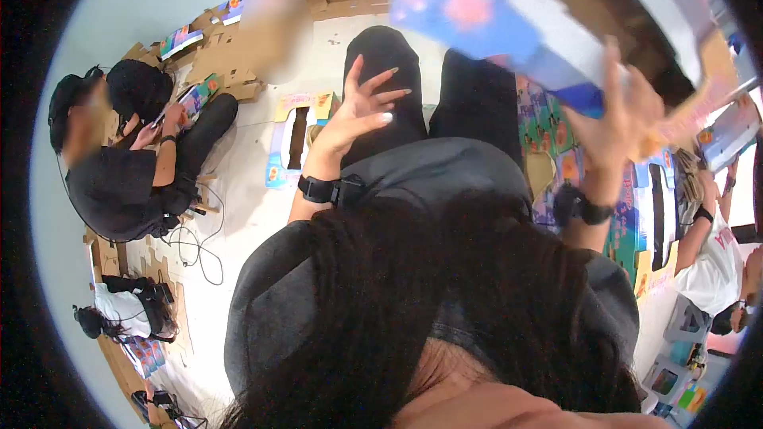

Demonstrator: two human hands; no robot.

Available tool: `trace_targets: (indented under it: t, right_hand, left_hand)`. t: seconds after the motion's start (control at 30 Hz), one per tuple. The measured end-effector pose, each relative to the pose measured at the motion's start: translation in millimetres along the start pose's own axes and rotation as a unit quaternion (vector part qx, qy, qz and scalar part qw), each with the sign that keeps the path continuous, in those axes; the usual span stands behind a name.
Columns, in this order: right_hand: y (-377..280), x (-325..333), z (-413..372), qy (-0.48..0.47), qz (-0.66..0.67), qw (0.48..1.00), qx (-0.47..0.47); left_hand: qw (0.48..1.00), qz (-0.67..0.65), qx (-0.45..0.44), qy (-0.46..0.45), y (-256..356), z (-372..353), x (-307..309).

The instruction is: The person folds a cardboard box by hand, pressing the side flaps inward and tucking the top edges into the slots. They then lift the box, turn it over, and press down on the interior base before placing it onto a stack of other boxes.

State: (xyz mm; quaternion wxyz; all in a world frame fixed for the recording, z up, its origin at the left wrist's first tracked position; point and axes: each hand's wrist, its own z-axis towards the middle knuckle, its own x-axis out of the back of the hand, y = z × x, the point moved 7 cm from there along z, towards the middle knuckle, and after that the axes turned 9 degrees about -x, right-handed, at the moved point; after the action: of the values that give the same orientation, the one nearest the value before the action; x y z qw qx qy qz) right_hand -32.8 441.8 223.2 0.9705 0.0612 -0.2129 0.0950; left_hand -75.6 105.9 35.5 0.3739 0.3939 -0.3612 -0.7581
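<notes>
My left hand point(362, 107) is raised over my left thigh, fingers spread, with nothing in it. To the right, my right hand point(612, 115) is at a large printed cardboard piece point(469, 4) in blue and pink, with a cut-out opening. The edge of this piece passes between my thumb and fingers, and I appear to grip it there. It is tilted up over my right knee and smeared by motion. Some of my fingertips are hard to make out.
A printed carton with a slot point(286, 141) lies on the floor left of my legs. More printed cardboard point(548, 123) lies to the right. Cardboard sheets point(230, 52) line the wall. Co-workers sit at left point(115, 191) and right point(713, 274); a cable point(195, 246) lies on the floor.
</notes>
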Motion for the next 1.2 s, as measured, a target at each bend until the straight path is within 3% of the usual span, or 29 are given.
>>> trace_targets:
  t: [0.13,0.2,0.27,0.47,0.53,0.6,0.73,0.83,0.87,0.93,0.97,1.07,1.1,1.17,1.2]
  right_hand:
    - [48.6,78.4,8.8,0.018,-0.131,0.99,-0.037]
    - [66.5,114.1,11.8,0.021,-0.123,0.992,-0.02]
    - [84.4,148.6,2.2,0.001,-0.174,0.976,-0.134]
    - [135.6,202.6,-41.9,-0.079,-0.221,0.952,-0.195]
    - [149.7,205.3,-58.5,-0.115,-0.244,0.94,-0.21]
    - [186.1,203.0,-79.5,-0.195,-0.296,0.888,-0.293]
    - [224.6,182.8,-102.1,-0.282,-0.363,0.824,-0.332]
    - [253.2,161.6,-116.1,-0.297,-0.329,0.835,-0.327]
    - [279.5,150.2,-132.9,-0.35,-0.333,0.79,-0.377]
    - [341.8,128.4,-184.7,-0.346,-0.2,0.829,-0.391]
    - [320.4,129.0,-177.8,-0.382,-0.295,0.783,-0.393]
    - [281.1,130.4,-148.7,-0.294,-0.446,0.786,-0.311]
    - [250.4,128.5,-122.2,-0.263,-0.426,0.812,-0.3]
    - [209.8,103.6,-93.2,-0.245,-0.148,0.914,-0.287]
    - [187.5,92.3,-79.1,-0.228,-0.003,0.935,-0.271]
  left_hand:
    - [1.0,0.015,-0.017,0.019,9.0,-1.7,9.5]
    - [0.999,0.025,-0.021,0.038,12.4,-1.1,16.6]
    - [0.997,0.046,-0.02,0.059,17.0,0.1,23.2]
    - [0.984,0.14,-0.023,0.11,28.9,-5.1,23.4]
    - [0.982,0.147,-0.028,0.116,27.9,-8.9,24.7]
    - [0.982,0.15,-0.03,0.113,30.4,-8.0,27.0]
    - [0.984,0.133,-0.031,0.118,31.8,-6.0,37.5]
    - [0.984,0.101,-0.015,0.148,29.5,-6.5,40.4]
    - [0.984,0.11,-0.013,0.14,29.2,-6.5,40.5]
    - [0.984,0.128,-0.009,0.122,28.5,-7.0,40.9]
    - [0.983,0.144,-0.005,0.117,27.7,-6.9,39.0]
    - [0.977,0.186,0.003,0.107,30.9,-6.1,33.8]
    - [0.976,0.189,0.002,0.107,32.0,-5.4,32.1]
    - [0.974,0.194,0.004,0.116,32.8,-6.8,31.9]
    - [0.973,0.195,0.005,0.126,32.8,-7.4,33.1]
